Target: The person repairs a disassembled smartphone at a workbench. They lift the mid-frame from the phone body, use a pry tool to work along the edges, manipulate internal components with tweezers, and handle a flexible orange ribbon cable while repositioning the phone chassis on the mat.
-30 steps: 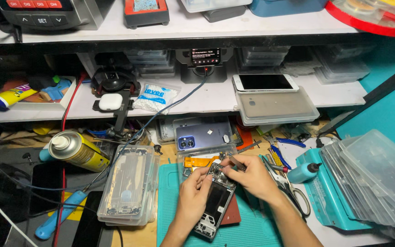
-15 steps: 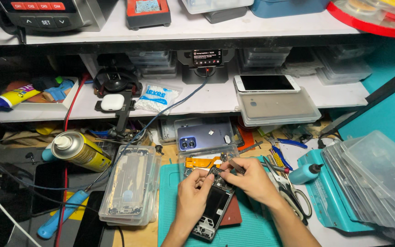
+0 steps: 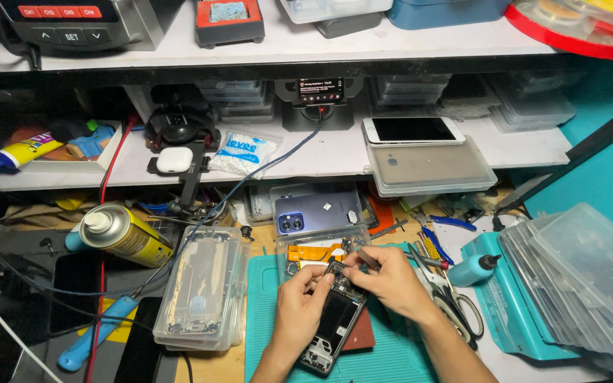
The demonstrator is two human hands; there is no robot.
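Note:
An opened phone with its back off lies on a teal work mat at the bottom middle. My left hand grips the phone's left edge near the top. My right hand rests over its top end and pinches thin metal tweezers whose tips point down at the phone's upper corner. Just behind the hands a clear box holds an orange flex cable, and a purple phone back cover lies on top of the box.
A stack of clear plastic trays stands left of the mat, a yellow spray can beyond it. Scissors, a small blue bottle and more clear trays lie right. Shelves behind hold a white phone and a glue tube.
Both hands stay on the opened phone; the right hand with the tweezers has shifted slightly over its top end. The view has tilted down a little.

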